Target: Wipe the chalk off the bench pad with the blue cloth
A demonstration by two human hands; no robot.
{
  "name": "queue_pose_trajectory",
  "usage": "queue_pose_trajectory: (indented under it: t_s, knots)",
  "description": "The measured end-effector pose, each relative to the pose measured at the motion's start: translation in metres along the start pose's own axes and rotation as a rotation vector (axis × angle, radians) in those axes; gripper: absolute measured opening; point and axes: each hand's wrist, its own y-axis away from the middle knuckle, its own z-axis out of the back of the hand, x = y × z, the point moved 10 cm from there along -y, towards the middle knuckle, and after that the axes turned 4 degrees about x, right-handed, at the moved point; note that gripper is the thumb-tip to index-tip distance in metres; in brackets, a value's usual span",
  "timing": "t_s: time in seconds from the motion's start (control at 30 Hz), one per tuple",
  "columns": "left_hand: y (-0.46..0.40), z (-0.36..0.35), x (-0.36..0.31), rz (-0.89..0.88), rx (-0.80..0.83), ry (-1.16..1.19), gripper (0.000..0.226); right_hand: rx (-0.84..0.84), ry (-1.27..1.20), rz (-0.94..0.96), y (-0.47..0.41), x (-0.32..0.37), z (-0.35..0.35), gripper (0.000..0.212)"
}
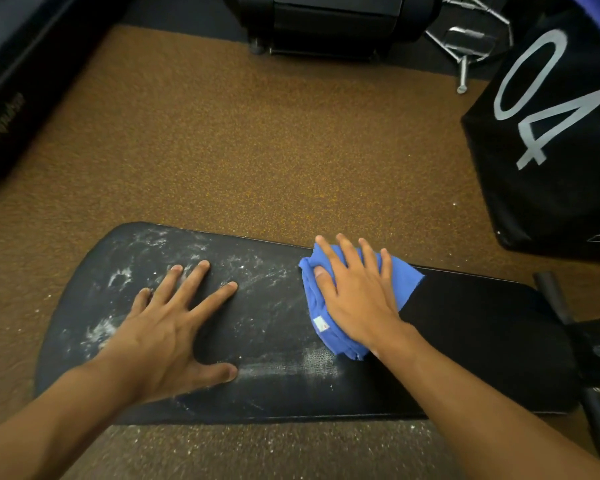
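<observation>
Two bare forearms enter from lower frame corners. No sleeves, watch, rings or gloves visible. Left hand [160, 334] and right hand [357, 296]: short, unpainted nails. Elbows out of frame.

- One black bench pad [482, 341]
- One blue cloth [404, 282]
- Two hands: left hand [167, 327], right hand [357, 292]
- One black box [551, 188] marked "04"
</observation>
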Motion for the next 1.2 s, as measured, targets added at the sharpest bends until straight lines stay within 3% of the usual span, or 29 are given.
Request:
queue_pose_trajectory:
  t_s: [0.2,0.37,0.53,0.67,0.8,1.07,1.2]
  knots:
    - [0.001,0.002,-0.001,0.001,0.018,-0.003,0.115,-0.051,0.072,0.244,0.046,-0.002,-0.014,0.058]
    - [0.001,0.000,0.000,0.012,0.035,-0.028,0.114,-0.050,0.074,0.137,0.033,-0.029,-0.007,0.059]
    - [0.001,-0.002,0.000,0.015,0.038,-0.035,0.115,-0.055,0.012,-0.031,-0.006,-0.014,0.004,0.068]
    - [0.001,0.000,0.000,0.002,-0.010,0.028,0.115,-0.057,0.042,0.152,0.022,0.015,-0.005,0.061]
    - [0.001,0.000,0.001,0.004,-0.009,0.034,0.114,-0.037,0.086,0.284,0.053,-0.004,-0.013,0.057]
    - [-0.001,-0.001,0.001,-0.009,-0.037,0.050,0.116,-0.048,0.020,0.049,-0.007,0.011,0.003,0.065]
    - [-0.001,0.000,0.001,-0.001,-0.037,0.052,0.117,-0.066,0.048,0.199,0.007,0.039,-0.001,0.059]
